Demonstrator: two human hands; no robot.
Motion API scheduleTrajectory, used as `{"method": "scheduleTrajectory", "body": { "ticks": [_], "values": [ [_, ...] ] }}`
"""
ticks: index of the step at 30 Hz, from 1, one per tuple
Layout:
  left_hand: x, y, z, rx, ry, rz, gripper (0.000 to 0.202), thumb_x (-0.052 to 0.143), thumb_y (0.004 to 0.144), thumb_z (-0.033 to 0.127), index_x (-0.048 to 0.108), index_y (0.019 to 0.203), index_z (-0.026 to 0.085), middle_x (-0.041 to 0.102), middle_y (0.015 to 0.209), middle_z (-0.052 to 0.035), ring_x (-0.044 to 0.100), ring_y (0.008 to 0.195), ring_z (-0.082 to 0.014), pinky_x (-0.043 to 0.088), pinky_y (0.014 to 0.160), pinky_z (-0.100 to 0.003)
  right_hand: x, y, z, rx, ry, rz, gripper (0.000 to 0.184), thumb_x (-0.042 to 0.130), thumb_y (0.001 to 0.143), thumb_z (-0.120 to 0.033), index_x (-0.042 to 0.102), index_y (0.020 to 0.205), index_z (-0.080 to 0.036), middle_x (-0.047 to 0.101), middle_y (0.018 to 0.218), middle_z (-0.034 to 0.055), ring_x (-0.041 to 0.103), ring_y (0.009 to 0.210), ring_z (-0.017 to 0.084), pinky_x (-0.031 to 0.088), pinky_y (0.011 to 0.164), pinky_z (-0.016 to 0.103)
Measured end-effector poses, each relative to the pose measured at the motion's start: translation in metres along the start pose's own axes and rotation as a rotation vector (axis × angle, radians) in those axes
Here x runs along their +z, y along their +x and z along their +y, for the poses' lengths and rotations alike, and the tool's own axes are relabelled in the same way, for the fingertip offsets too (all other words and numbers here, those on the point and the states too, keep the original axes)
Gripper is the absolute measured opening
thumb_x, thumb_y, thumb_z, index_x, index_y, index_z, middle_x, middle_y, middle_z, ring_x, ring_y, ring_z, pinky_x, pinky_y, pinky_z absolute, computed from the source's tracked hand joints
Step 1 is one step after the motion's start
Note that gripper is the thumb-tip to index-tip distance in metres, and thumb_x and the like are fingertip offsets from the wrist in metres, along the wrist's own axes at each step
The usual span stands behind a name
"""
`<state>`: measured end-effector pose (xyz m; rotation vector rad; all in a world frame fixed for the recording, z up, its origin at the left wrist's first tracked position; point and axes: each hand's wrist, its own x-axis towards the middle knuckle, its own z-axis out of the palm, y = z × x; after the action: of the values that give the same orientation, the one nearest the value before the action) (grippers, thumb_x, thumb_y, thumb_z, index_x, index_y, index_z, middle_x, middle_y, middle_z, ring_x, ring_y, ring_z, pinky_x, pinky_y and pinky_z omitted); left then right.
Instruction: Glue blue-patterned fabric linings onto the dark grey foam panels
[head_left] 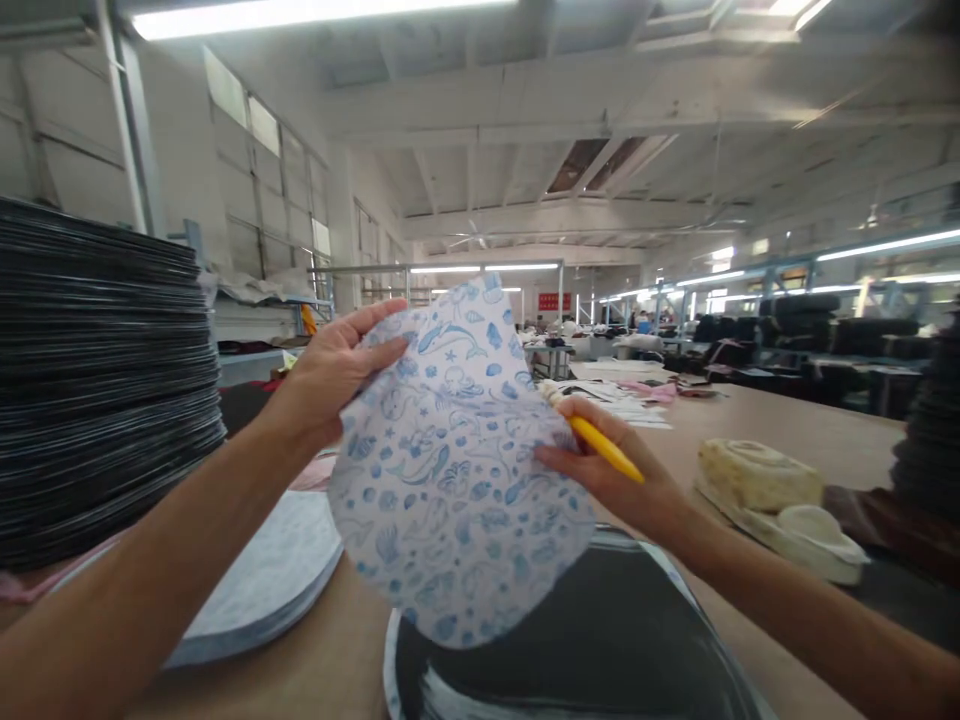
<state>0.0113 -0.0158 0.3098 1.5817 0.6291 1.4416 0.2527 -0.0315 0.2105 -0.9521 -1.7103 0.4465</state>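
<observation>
Held up in front of me is a white fabric piece [457, 480] printed with blue sea animals and shells, its lower edge rounded. My left hand [337, 370] pinches its upper left edge between thumb and fingers. On the right edge, my right hand [607, 455] grips the same fabric and also has a yellow-handled brush [606, 448] tucked in it, bristles pointing up and left. Below the fabric lies a dark, rounded panel [600, 640] with whitish streaks near its front, partly covered from view. A stack of rounded pale blue-white fabric pieces [262, 570] sits beneath my left forearm.
A tall pile of black sheets [97, 370] stands at the left. On the brown table [795, 420] to the right are a yellowed block [757, 475] and a whitish container [817, 540]. A dark stack [930, 420] rises at the right edge. White strips [615, 405] lie farther back.
</observation>
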Motion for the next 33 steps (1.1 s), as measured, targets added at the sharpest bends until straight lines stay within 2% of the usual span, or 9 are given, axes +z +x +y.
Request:
{"method": "scheduleTrajectory", "body": {
  "ticks": [3, 7, 12, 16, 20, 22, 25, 29, 33],
  "values": [
    [-0.012, -0.002, -0.02, -0.118, 0.095, -0.039, 0.054, 0.072, 0.063, 0.007, 0.058, 0.114, 0.014, 0.071, 0.075, -0.0023, 0.063, 0.054, -0.0127, 0.054, 0.049, -0.021, -0.028, 0.0, -0.006, -0.066, -0.163, 0.048, 0.016, 0.061, 0.071, -0.026, 0.047, 0.078, -0.022, 0.046, 0.066, -0.0047, 0.047, 0.059, 0.013, 0.039, 0.053, 0.025],
    [-0.014, -0.002, -0.048, -0.222, 0.172, -0.087, 0.037, 0.081, 0.051, 0.019, 0.068, 0.085, 0.011, 0.07, 0.067, -0.0031, 0.063, 0.052, -0.015, 0.053, 0.049, -0.022, -0.052, -0.001, -0.014, -0.112, -0.417, -0.009, 0.014, 0.06, 0.072, -0.029, 0.05, 0.078, -0.021, 0.047, 0.068, -0.0031, 0.045, 0.059, 0.013, 0.038, 0.054, 0.025],
    [-0.003, -0.007, -0.061, -0.259, 0.135, -0.093, 0.026, 0.079, 0.055, 0.027, 0.064, 0.07, 0.013, 0.066, 0.06, -0.0012, 0.06, 0.05, -0.0135, 0.049, 0.048, -0.021, -0.08, -0.005, -0.024, -0.127, -0.639, -0.187, 0.012, 0.055, 0.077, -0.032, 0.051, 0.082, -0.021, 0.053, 0.074, -0.0006, 0.051, 0.065, 0.015, 0.039, 0.057, 0.027],
    [0.003, -0.015, -0.078, -0.276, 0.147, -0.017, 0.027, 0.077, 0.058, 0.028, 0.06, 0.074, 0.015, 0.062, 0.059, 0.002, 0.056, 0.047, -0.0112, 0.045, 0.045, -0.019, -0.098, 0.004, -0.02, -0.069, -0.776, -0.264, 0.023, 0.058, 0.077, -0.042, 0.054, 0.087, -0.021, 0.056, 0.076, 0.0011, 0.053, 0.068, 0.018, 0.039, 0.057, 0.028],
    [0.005, -0.024, -0.117, -0.348, 0.209, -0.093, 0.051, 0.072, 0.063, 0.036, 0.053, 0.106, 0.018, 0.063, 0.064, 0.0022, 0.058, 0.052, -0.0147, 0.045, 0.046, -0.022, -0.092, 0.018, 0.019, -0.097, -0.891, -0.319, 0.016, 0.059, 0.077, -0.03, 0.054, 0.087, -0.02, 0.06, 0.08, 0.0021, 0.054, 0.07, 0.017, 0.04, 0.061, 0.027],
    [0.004, -0.028, -0.14, -0.365, 0.292, -0.106, 0.064, 0.068, 0.067, 0.037, 0.044, 0.122, 0.018, 0.059, 0.058, 0.0044, 0.056, 0.049, -0.0147, 0.041, 0.044, -0.021, -0.084, 0.024, 0.047, -0.087, -0.931, -0.316, 0.014, 0.061, 0.076, -0.026, 0.053, 0.085, -0.02, 0.06, 0.076, 0.0012, 0.054, 0.066, 0.016, 0.038, 0.058, 0.025],
    [0.001, -0.032, -0.167, -0.407, 0.352, -0.09, 0.074, 0.066, 0.068, 0.034, 0.036, 0.133, 0.019, 0.051, 0.049, 0.0079, 0.05, 0.042, -0.0132, 0.035, 0.04, -0.019, -0.075, 0.027, 0.081, -0.061, -0.966, -0.279, 0.013, 0.063, 0.076, -0.026, 0.052, 0.079, -0.02, 0.056, 0.063, -0.0011, 0.051, 0.057, 0.016, 0.033, 0.054, 0.025],
    [-0.005, -0.031, -0.184, -0.514, 0.255, -0.107, 0.071, 0.067, 0.067, 0.034, 0.042, 0.132, 0.021, 0.059, 0.058, 0.004, 0.056, 0.052, -0.0154, 0.038, 0.045, -0.02, -0.069, 0.013, 0.089, -0.057, -0.98, -0.2, 0.018, 0.058, 0.082, -0.036, 0.052, 0.083, -0.019, 0.055, 0.061, -0.0003, 0.051, 0.055, 0.016, 0.033, 0.055, 0.027],
    [-0.013, -0.029, -0.189, -0.628, 0.223, -0.085, 0.044, 0.068, 0.066, 0.032, 0.064, 0.105, 0.013, 0.068, 0.079, -0.0041, 0.057, 0.062, -0.0131, 0.041, 0.05, -0.018, -0.061, -0.025, 0.076, -0.009, -0.853, -0.259, 0.028, 0.053, 0.084, -0.047, 0.055, 0.092, -0.02, 0.061, 0.077, 0.0043, 0.057, 0.066, 0.019, 0.042, 0.06, 0.029]
  ]
}}
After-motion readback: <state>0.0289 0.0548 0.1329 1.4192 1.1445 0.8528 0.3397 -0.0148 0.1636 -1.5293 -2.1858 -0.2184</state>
